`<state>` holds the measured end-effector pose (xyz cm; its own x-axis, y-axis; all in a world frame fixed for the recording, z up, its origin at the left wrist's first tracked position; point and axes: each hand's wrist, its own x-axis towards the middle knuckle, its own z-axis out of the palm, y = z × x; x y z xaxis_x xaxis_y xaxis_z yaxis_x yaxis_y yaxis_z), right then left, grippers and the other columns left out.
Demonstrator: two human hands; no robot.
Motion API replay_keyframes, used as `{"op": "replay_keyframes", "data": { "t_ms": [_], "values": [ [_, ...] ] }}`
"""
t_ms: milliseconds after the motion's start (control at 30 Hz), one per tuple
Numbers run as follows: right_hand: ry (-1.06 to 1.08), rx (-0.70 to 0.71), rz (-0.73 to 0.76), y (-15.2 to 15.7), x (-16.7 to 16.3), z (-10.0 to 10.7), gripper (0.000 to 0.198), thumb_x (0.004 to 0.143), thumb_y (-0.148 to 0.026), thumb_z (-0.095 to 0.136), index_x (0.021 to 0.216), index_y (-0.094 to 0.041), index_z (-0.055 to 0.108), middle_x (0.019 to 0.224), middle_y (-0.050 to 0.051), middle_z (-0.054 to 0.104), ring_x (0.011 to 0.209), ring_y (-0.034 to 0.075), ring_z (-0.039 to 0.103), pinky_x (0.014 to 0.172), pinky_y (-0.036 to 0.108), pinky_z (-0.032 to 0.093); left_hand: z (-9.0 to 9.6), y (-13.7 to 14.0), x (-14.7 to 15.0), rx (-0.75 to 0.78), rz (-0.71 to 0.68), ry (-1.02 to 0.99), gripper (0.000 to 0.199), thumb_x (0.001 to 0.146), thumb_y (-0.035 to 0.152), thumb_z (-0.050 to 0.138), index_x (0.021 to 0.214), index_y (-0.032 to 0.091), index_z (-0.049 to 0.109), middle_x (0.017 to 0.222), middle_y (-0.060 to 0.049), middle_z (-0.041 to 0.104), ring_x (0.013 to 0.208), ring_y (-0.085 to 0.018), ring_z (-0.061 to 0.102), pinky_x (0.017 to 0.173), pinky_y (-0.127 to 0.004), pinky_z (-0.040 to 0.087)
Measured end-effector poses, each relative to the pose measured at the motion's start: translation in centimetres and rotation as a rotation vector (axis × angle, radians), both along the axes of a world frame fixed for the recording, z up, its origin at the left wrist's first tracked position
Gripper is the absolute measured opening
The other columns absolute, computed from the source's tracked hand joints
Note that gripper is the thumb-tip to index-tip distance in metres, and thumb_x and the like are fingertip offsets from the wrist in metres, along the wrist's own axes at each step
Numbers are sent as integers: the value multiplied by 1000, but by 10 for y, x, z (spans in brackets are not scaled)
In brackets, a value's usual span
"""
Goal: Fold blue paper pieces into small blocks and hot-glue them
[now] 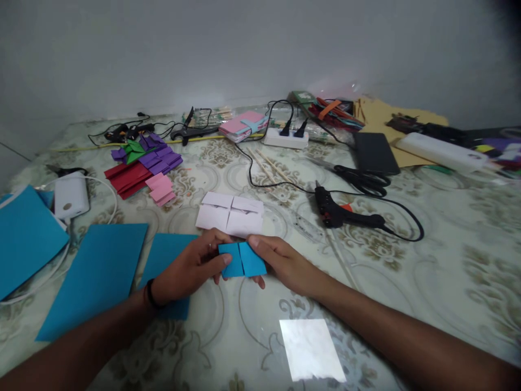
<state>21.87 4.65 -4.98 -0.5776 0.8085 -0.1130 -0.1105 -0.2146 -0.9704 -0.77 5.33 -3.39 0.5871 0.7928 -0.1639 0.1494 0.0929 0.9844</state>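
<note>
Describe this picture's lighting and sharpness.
In the head view, the wall is dim and grey; the top right corner is dark; a white patch on the patterned table may be glare or paper; the folded blue paper looks fairly clear.

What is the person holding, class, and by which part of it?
A small blue folded paper: the left hand holds its left side, the right hand its upper right corner.
</note>
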Motion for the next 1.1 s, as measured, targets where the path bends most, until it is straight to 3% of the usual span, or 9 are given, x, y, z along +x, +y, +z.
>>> {"op": "replay_keyframes", "data": {
  "t_ms": [133, 233, 433, 700, 933, 1100],
  "values": [
    [70, -22, -10, 2, 0, -2, 50, 101, -63, 53, 83, -17, 58, 68, 0, 65, 53, 11, 57, 54, 24, 47, -5, 0, 3, -32, 97, -90, 27, 98, 33, 64, 117, 22, 49, 89, 1, 60, 63, -10, 61, 53, -21, 53],
    [14, -9, 4, 1, 2, -1, 45, 98, -60, 61, 87, -16, 59, 68, -2, 63, 54, 10, 57, 57, 24, 47, -9, -1, 5, -15, 179, -117, 26, 95, 28, 66, 110, 23, 46, 92, 3, 57, 60, -8, 60, 49, -19, 53],
    [-53, 16, 33, -1, 2, 2, 44, 93, -59, 69, 88, -17, 59, 71, -3, 60, 58, 10, 58, 57, 24, 48, -5, -1, 3, 21, 96, 14, 15, 101, 33, 58, 97, 20, 50, 75, 5, 56, 54, -7, 59, 53, -20, 53],
    [-85, 52, 11, -1, 0, 4, 46, 95, -63, 63, 87, -18, 59, 72, -2, 61, 58, 10, 58, 56, 23, 49, -1, -4, 3, -4, 46, 49, 35, 92, 39, 74, 107, 22, 48, 85, 0, 66, 65, -12, 62, 57, -24, 59],
    [-128, 126, 20, -3, -2, 5, 49, 99, -63, 56, 81, -17, 57, 70, -2, 56, 58, 10, 58, 56, 23, 49, -4, -4, 1, 40, 50, 61, 31, 92, 33, 73, 111, 22, 50, 94, -2, 64, 72, -13, 63, 58, -24, 60],
    [-147, 151, 44, -4, -1, 5, 37, 99, -52, 61, 87, -17, 59, 72, -1, 60, 59, 11, 58, 57, 23, 49, -2, -3, 3, 30, 54, 59, 26, 92, 28, 70, 109, 21, 51, 94, -2, 64, 71, -12, 63, 57, -23, 60]
  ]
}}
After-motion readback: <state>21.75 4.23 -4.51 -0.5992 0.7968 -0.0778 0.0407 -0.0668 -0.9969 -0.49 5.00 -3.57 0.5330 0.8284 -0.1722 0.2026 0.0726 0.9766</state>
